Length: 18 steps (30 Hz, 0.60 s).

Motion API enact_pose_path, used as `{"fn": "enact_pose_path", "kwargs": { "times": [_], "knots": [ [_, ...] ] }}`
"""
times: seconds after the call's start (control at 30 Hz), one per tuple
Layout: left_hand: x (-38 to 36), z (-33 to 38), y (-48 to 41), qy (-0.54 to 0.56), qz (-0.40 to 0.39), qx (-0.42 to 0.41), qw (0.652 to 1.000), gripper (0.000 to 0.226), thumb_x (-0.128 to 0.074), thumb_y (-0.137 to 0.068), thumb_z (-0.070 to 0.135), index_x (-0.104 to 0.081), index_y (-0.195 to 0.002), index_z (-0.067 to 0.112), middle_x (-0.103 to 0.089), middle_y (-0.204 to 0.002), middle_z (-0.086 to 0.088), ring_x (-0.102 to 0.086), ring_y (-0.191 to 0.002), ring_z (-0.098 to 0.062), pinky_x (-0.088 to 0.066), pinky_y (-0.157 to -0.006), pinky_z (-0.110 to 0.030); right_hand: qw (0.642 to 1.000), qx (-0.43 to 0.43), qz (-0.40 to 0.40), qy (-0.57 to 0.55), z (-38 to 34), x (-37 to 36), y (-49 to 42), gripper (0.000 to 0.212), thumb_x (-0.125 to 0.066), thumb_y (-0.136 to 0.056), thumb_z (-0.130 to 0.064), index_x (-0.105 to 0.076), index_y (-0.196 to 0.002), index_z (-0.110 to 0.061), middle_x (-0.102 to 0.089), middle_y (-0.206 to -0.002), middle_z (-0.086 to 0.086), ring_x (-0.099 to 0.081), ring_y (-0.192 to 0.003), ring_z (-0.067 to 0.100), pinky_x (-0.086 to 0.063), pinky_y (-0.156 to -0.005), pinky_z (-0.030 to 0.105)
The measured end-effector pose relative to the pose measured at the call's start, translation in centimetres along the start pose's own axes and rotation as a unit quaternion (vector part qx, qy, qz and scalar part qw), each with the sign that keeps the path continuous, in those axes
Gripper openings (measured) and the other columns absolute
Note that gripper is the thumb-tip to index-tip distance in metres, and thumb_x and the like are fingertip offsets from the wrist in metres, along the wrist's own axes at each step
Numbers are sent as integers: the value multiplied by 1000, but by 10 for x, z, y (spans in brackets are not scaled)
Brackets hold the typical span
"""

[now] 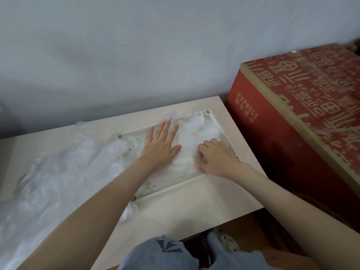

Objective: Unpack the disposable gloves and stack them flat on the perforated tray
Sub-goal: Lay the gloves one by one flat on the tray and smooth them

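The left hand (161, 147) lies flat, fingers straight, on the clear gloves (194, 133) in the perforated tray (171, 188); the right hand (216, 158) curls its fingers on them; whether it pinches, I cannot tell.

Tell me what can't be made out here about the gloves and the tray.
Head view: the count of gloves on the perforated tray; clear layers blend, and the left hand and right hand cover them.
Head view: whether the right hand's curled fingers pinch a glove; their tips are tucked under.
Head view: the loose pile at left; blurred, cut by the left edge.
Head view: the red box; cut by the right edge.
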<state>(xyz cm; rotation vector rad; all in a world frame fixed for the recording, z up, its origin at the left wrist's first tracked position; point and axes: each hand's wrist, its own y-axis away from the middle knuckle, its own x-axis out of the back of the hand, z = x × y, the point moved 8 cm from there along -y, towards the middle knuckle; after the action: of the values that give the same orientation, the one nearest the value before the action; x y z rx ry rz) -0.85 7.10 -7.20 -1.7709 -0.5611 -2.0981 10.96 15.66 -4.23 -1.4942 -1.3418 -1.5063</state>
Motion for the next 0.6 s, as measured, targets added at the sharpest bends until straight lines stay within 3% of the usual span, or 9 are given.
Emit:
{"fn": "enact_pose_path", "kwargs": {
  "times": [0.13, 0.27, 0.4, 0.6],
  "knots": [
    [-3, 1, -2, -32, 3, 8, 999, 86, 17, -73, 59, 10, -151, 23, 16, -159, -6, 14, -147, -22, 15, -114, -43, 999, -19, -15, -21, 6, -4, -2, 16, -48, -94, -29, -55, -95, -15, -51, -104, -1, -42, -106, 21, -24, -86, 29],
    [-6, 1, -1, -34, 6, 9, 999, 85, 19, -74, 59, 10, -151, 24, 16, -159, -5, 14, -147, -21, 16, -114, -43, 998, -25, -4, -52, 6, 1, -4, 11, -47, -94, -26, -46, -86, -19, -45, -92, -6, -43, -103, 20, -21, -80, 28],
    [-8, 0, -1, -30, 1, 15, 999, 89, 24, -72, 64, 13, -151, 24, 21, -158, -3, 20, -146, -17, 19, -112, -42, 996, -34, -7, -85, 6, 3, -1, 19, -53, -91, -37, -50, -91, -18, -55, -89, -8, -42, -96, 17, -21, -80, 30],
    [-4, 2, 3, -38, -3, 35, 999, 73, 6, -89, 59, 10, -152, 22, 23, -158, -1, 22, -145, -15, 18, -114, -44, 996, -39, -34, -72, 11, -1, -2, 11, -58, -88, -32, -53, -91, -22, -55, -93, -10, -38, -98, 13, -22, -81, 30]
  ]
}}
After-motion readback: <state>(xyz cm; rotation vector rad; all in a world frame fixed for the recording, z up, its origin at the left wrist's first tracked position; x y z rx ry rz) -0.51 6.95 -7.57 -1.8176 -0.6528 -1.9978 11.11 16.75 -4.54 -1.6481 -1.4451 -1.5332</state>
